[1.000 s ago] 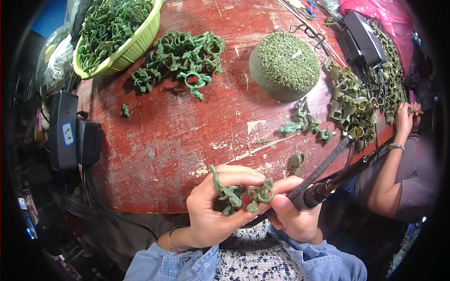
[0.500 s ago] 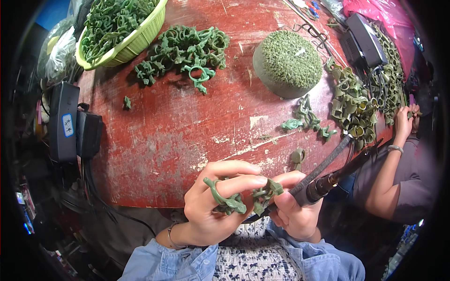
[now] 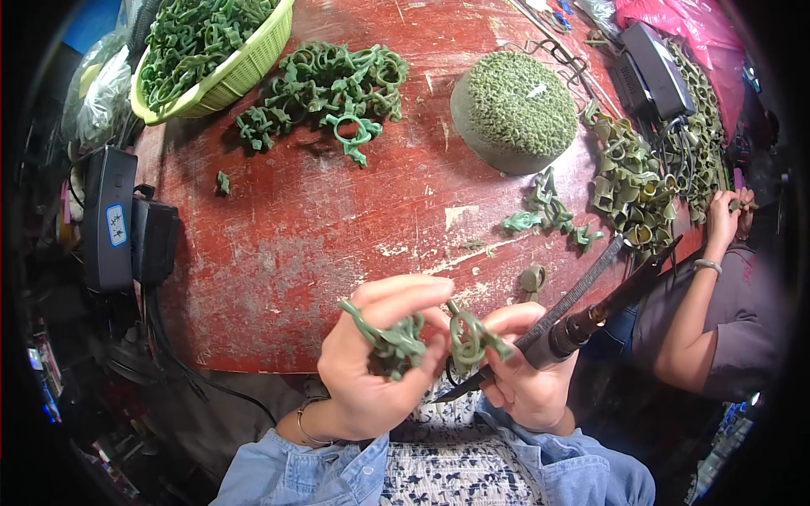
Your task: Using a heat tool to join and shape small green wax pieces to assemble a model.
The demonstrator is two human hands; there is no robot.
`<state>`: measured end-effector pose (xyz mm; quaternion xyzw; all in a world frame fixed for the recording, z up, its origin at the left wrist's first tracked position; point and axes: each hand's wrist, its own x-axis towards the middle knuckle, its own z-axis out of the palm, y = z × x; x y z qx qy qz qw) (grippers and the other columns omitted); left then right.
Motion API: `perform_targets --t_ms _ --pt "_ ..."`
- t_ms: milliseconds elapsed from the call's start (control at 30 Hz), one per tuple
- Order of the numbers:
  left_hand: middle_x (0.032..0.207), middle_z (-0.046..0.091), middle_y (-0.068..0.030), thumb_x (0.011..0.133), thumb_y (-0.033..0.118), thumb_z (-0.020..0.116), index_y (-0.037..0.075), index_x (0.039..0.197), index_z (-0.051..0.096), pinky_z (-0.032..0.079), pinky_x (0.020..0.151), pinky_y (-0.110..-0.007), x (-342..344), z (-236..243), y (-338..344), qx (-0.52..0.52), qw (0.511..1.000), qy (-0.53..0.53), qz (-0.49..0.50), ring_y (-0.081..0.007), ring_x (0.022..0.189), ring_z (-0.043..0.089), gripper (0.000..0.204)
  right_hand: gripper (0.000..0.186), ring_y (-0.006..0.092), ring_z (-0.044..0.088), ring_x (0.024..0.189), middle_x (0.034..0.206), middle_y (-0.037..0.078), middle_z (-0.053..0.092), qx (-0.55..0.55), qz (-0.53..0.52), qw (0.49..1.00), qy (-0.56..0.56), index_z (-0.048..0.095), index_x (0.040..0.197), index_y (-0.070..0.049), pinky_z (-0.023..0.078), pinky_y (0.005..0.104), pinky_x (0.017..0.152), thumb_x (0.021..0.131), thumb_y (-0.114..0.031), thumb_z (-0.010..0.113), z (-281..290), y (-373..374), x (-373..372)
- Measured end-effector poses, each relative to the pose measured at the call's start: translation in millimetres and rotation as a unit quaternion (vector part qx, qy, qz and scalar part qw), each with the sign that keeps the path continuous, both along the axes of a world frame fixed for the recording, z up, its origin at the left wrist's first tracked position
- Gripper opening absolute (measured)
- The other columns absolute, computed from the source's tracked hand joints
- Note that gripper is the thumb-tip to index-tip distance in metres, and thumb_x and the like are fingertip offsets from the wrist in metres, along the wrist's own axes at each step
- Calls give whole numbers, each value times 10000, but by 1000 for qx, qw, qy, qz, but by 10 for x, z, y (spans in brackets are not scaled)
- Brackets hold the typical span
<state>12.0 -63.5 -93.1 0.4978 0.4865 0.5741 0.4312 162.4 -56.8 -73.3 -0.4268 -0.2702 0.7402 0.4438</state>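
Observation:
Just past the table's near edge, my left hand (image 3: 359, 375) has its fingers curled round a green wax-like ring (image 3: 395, 344) with a leafy, carved front. Close to its fingertips, a second green ring piece (image 3: 469, 339) with looped, twisted parts sits between the hands, pinched by the thumb and forefinger of my right hand (image 3: 540, 384). That same hand also grips a long flat dark file (image 3: 567, 305) and a black pen-like tool (image 3: 569, 336), both slanting up to the right. A dark pointed blade end (image 3: 456, 391) sticks out below the pinched piece.
A heap of green rings (image 3: 333, 93) and a lime basket (image 3: 228, 84) of them lie far left. A round green textured block (image 3: 519, 118) stands far right, near olive pieces (image 3: 629, 181). Black boxes (image 3: 114, 219) flank the table (image 3: 278, 270). A co-worker's arm (image 3: 700, 295) is at right.
The ring piece between my hands has turned, so its loops now face up. My left hand has drawn slightly left and its fingertips have come away from that piece.

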Motion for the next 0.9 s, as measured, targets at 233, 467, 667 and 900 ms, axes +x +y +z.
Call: perform_targets --t_ms 233,467,667,900 --pt "1028 534 -143 734 -69 631 -49 1080 459 487 654 -214 -30 -9 -25 -127 941 -306 -71 -132 855 584 387 186 62 451 410 659 95 572 42 -30 999 4 519 968 59 326 188 351 821 -28 592 -45 -6 -1" --pt "995 567 -57 668 26 759 1 1131 499 463 688 -200 -23 9 -12 -162 957 -196 -137 -78 824 540 531 144 69 454 414 678 104 567 88 -22 996 15 501 941 18 338 199 340 823 -16 577 -100 -47 -2" --pt "944 582 -144 645 40 763 -11 959 566 463 763 -297 -18 -13 1 -55 990 -88 -94 -188 875 574 374 157 69 447 409 664 104 562 142 -32 989 -35 491 976 20 340 202 346 832 -9 548 -168 -58 -30" --pt "944 576 -145 648 36 761 -3 944 573 469 706 -279 -51 45 4 3 998 9 -55 -176 831 575 353 213 70 437 407 676 107 578 83 -26 994 -69 506 1017 45 328 197 354 835 -53 557 -128 -64 34"
